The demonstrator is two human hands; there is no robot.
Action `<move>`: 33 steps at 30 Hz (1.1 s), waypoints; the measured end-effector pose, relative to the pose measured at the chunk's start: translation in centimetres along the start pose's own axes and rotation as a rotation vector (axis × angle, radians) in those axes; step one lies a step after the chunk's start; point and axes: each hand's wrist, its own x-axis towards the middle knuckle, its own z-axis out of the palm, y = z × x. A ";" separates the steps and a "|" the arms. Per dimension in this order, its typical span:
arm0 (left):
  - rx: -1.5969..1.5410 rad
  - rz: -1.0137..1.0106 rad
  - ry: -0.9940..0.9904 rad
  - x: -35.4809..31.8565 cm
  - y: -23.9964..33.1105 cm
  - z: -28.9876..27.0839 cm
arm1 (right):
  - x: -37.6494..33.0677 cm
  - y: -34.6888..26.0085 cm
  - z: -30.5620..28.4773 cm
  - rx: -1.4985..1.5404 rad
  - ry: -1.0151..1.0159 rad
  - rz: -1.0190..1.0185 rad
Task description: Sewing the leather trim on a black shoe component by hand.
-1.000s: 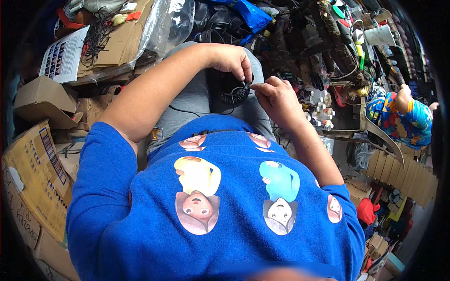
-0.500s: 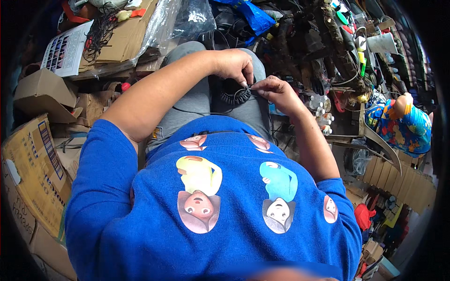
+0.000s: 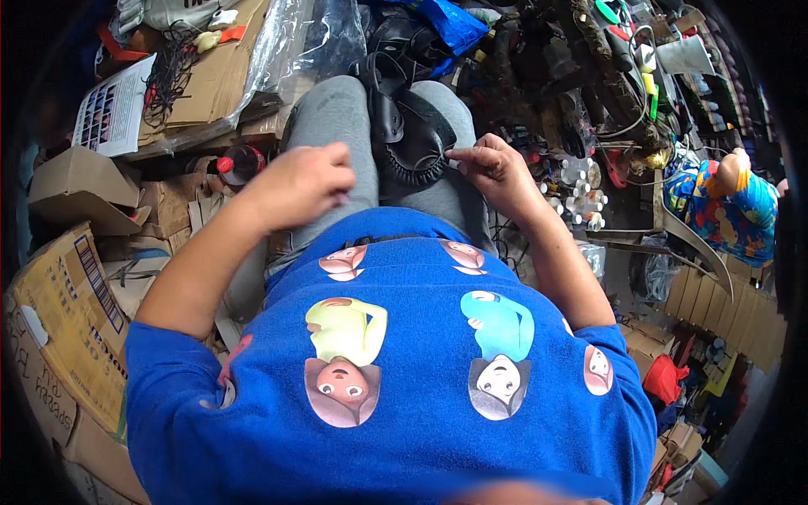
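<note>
Since half a second ago the left hand [image 3: 296,187] has pulled away from the black device [image 3: 414,135] on the lap and now sits over the left thigh, fingers curled into a loose fist; whether it holds anything small cannot be told. By contrast, the right hand [image 3: 492,171] stays at the device's right edge, thumb and forefinger pinched together on something thin there, the other fingers bent. That black device, with a coiled black cord [image 3: 412,175] along its near rim, lies between the grey-trousered knees [image 3: 337,118]. Cardboard boxes [image 3: 67,311] stand to the person's left, with a red-capped bottle [image 3: 240,164] beside the left knee, and small white bottles [image 3: 576,189] cluster just beyond the right wrist.
</note>
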 end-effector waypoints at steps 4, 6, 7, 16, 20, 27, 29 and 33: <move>0.157 -0.441 0.489 -1.6 -6.6 -2.9 | -0.9 -1.0 0.9 -0.040 0.002 0.021; 0.353 -0.550 0.548 -1.6 -7.7 -3.7 | -1.3 -0.7 1.6 -0.240 0.052 -0.067; 0.287 -0.448 0.590 -1.3 -7.7 -3.5 | -1.4 -0.9 1.7 -0.240 0.054 -0.068; 0.167 -0.095 0.471 3.5 1.8 4.1 | -1.4 -0.9 1.0 0.013 -0.031 0.109; -0.013 -0.053 0.590 6.4 0.4 4.2 | -0.2 0.8 0.0 0.183 -0.116 0.163; -0.127 -0.028 0.456 7.7 -0.3 4.4 | 1.4 2.6 -0.5 0.215 -0.209 0.104; -0.127 -0.029 0.438 7.8 -0.2 4.3 | 1.7 2.6 -0.6 0.223 -0.221 0.119; -0.114 -0.032 0.428 7.8 -0.2 4.3 | 1.8 2.7 -0.5 0.252 -0.214 0.106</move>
